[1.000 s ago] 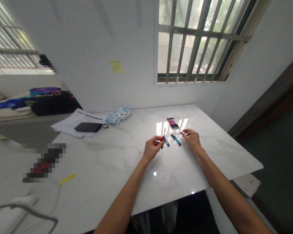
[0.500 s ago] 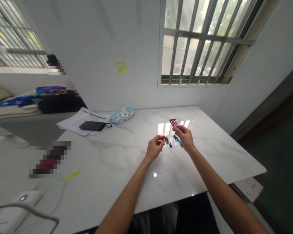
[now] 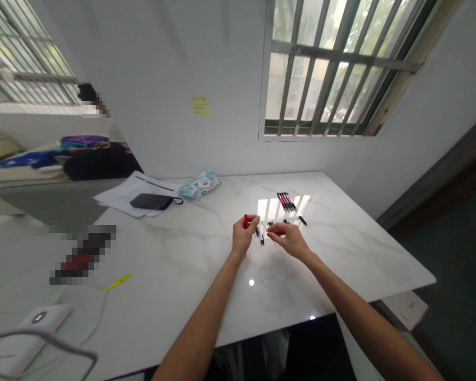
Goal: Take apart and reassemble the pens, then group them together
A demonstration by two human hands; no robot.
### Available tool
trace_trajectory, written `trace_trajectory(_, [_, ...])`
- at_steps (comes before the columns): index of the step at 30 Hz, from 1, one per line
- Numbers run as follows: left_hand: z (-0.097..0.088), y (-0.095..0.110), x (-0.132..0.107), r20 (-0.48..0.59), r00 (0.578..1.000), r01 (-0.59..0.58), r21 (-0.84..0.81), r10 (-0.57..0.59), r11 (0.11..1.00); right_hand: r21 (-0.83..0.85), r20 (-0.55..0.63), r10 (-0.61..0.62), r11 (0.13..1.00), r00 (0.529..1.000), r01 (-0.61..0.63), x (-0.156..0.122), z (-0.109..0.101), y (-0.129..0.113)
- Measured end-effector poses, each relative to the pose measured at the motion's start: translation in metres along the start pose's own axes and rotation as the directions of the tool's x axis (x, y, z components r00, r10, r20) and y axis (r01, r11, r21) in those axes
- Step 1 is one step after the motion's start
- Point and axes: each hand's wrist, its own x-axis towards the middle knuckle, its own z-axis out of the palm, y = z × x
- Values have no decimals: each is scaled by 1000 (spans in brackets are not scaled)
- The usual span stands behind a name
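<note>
My left hand (image 3: 241, 238) is closed around a red pen barrel (image 3: 246, 221), which stands upright between thumb and fingers. Just right of it, my right hand (image 3: 289, 239) is low over the table, thumb and fingertips pinched together; whatever they hold is too small to make out. Beneath and between the hands lie a black-and-white pen part (image 3: 262, 239) and other small dark and blue pen pieces, partly hidden by the fingers. Beyond the right hand, several pens (image 3: 286, 201) lie side by side in a row. A short black pen part (image 3: 302, 220) rests to their right.
On the white marble-patterned table (image 3: 182, 275), a blue-white soft packet (image 3: 200, 185) lies by the wall. Left of it, a black phone-like device (image 3: 150, 201) rests on printed papers (image 3: 122, 193). A yellow strip (image 3: 118, 282) and a white device (image 3: 27, 338) with a cable are at the left.
My right hand has moved down and left from near the row of pens, where it held a thin rod. My left hand has shifted slightly left, and the red barrel now stands upright in it.
</note>
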Motion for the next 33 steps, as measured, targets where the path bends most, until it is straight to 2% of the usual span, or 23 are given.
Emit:
trace_trajectory(2, [-5, -1, 4, -48, 999, 13, -28, -14, 1000, -40, -48, 0, 999, 999, -2, 1, -22, 13])
trace_trajectory(4, [-8, -1, 7, -46, 999, 26, -64, -29, 998, -148, -185, 16, 988, 983, -44, 3, -52, 33])
trace_trajectory(7, [-7, 1, 8, -4, 999, 53, -120, -54, 991, -366, -391, 88, 899, 916, -243, 6, -97, 73])
trace_trajectory(9, [-5, 2, 6, 28, 997, 68, -124, -65, 990, -450, -412, 156, 821, 897, -350, 4, -116, 96])
trace_trajectory(11, [-2, 2, 3, 62, 996, 74, -97, -68, 993, -502, -396, 207, 767, 895, -399, -1, -125, 112])
trace_trajectory(14, [-1, 2, 2, 83, 994, 72, -58, -67, 996, -562, -360, 235, 718, 903, -411, -10, -127, 120])
trace_trajectory(18, [-1, 0, 2, 74, 994, 83, -59, -79, 995, -616, -342, 276, 656, 898, -436, -23, -123, 116])
trace_trajectory(25, [-3, -4, 4, 92, 992, 85, -16, -83, 996, -615, -368, 275, 645, 888, -454, -24, -109, 104])
trace_trajectory(33, [1, -7, 2, 125, 988, 92, -8, -90, 996, -629, -339, 274, 645, 900, -433, -18, -102, 100])
